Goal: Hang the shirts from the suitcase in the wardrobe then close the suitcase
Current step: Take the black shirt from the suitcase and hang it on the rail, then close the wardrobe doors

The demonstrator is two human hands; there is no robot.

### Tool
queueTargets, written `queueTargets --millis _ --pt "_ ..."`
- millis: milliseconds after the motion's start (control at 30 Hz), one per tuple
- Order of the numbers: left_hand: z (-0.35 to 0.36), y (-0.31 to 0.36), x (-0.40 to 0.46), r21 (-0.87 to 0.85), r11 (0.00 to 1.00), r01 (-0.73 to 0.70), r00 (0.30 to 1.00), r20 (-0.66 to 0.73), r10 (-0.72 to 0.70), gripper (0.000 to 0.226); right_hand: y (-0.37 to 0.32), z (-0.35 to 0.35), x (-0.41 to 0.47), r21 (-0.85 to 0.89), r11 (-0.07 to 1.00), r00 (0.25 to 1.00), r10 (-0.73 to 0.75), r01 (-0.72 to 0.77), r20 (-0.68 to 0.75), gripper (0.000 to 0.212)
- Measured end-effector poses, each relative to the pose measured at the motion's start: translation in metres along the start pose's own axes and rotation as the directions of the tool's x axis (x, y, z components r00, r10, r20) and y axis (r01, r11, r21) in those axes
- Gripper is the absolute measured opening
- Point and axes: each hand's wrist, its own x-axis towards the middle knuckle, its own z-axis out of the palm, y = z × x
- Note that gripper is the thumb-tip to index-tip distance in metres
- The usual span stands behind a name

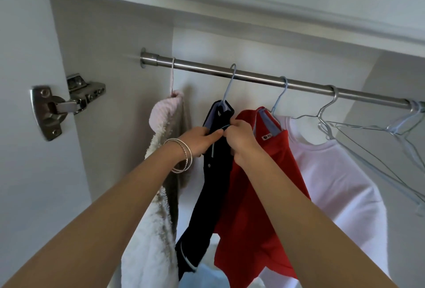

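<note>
Dark navy shirt hangs on a light blue wire hanger hooked over the metal rail, just left of frame centre. Shirt is long, narrow, bunched; pale grey-blue collar lining shows at the top, white stripe near the hem at 6 o'clock. Left hand, silver bangles on the wrist, has fingers curled and clamped on the shirt's shoulder; thumb lies along the fabric. Right hand pinches the same shirt and a bit of hanger wire just beside the left, knuckles touching or nearly so.

Red shirt hangs right next to it at 3 o'clock, pressed against the right wrist, crowding the navy one. White shirt beyond that. Fluffy white towel or robe at 9 o'clock, under the left forearm. Bare wire hangers towards 2–3 o'clock. Door hinge at 9–10 o'clock. Suitcase not in view.
</note>
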Motion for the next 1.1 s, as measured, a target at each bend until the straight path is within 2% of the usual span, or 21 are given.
queueTargets --millis 233,400,533,633,733,800,900,1000,1100 --pt "-0.002 -0.004 -0.004 -0.013 0.997 -0.072 0.996 -0.045 0.071 0.041 0.003 0.001 -0.011 -0.009 1.000 0.993 0.031 -0.030 0.114 0.046" --pt "0.001 -0.009 -0.010 0.029 0.994 -0.102 0.992 -0.067 0.104 0.038 0.011 -0.007 -0.016 -0.114 0.993 0.989 0.030 -0.014 0.143 0.044" --pt "-0.002 -0.009 -0.024 0.100 0.989 -0.105 0.988 -0.106 0.115 0.034 0.015 -0.010 -0.020 -0.276 0.955 0.994 -0.090 0.105 0.066 0.034" --pt "-0.008 -0.004 -0.047 0.087 0.987 -0.134 0.977 -0.158 0.146 0.018 0.008 -0.003 -0.032 -0.265 0.942 0.979 -0.196 0.205 0.062 0.032" --pt "-0.019 -0.005 -0.078 0.060 0.994 -0.088 0.966 -0.240 0.100 0.019 -0.005 0.005 -0.055 -0.219 0.932 0.956 -0.267 0.288 0.122 0.030" --pt "-0.027 -0.009 -0.101 0.037 0.998 -0.046 0.951 -0.304 0.055 0.024 -0.012 0.012 -0.076 -0.162 0.927 0.934 -0.311 0.339 0.176 0.025" --pt "-0.038 -0.009 -0.145 0.086 0.996 0.033 0.933 -0.359 0.000 0.019 -0.015 0.023 -0.112 -0.073 0.919 0.893 -0.353 0.387 0.279 0.028" --pt "-0.045 -0.004 -0.207 0.109 0.986 0.123 0.894 -0.445 -0.063 0.019 -0.012 0.034 -0.159 0.009 0.906 0.791 -0.374 0.424 0.484 0.019" --pt "-0.045 -0.002 -0.277 0.138 0.961 0.240 0.846 -0.516 -0.137 0.016 -0.007 0.047 -0.212 0.061 0.887 0.682 -0.394 0.457 0.617 0.017"
